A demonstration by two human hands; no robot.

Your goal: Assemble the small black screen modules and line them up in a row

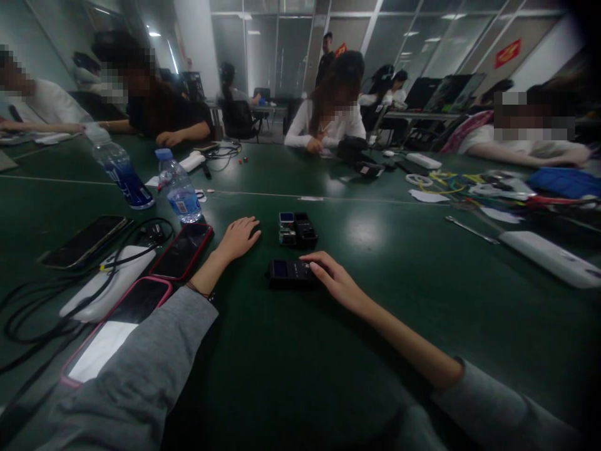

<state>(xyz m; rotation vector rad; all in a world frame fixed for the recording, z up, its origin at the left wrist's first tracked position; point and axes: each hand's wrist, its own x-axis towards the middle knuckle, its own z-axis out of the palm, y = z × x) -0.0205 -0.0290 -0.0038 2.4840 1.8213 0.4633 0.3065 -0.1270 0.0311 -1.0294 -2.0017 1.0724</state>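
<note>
My left hand [238,238] lies palm down on the dark green table [328,351], fingers loosely curled, holding nothing. Just right of it stands a small black electronic module [297,229] with a blue screen and exposed parts. My right hand [334,277] rests with its fingers on the right end of a flat black device [290,273] with a small display, which lies on the table between my arms. Grey sleeves cover both forearms.
Left of my left arm lie phones in red cases [182,250], a black phone [84,241], a white power bank [110,285] and black cables. Two water bottles [179,188] stand behind. A white power strip [549,258] lies at right. Several people sit around the table.
</note>
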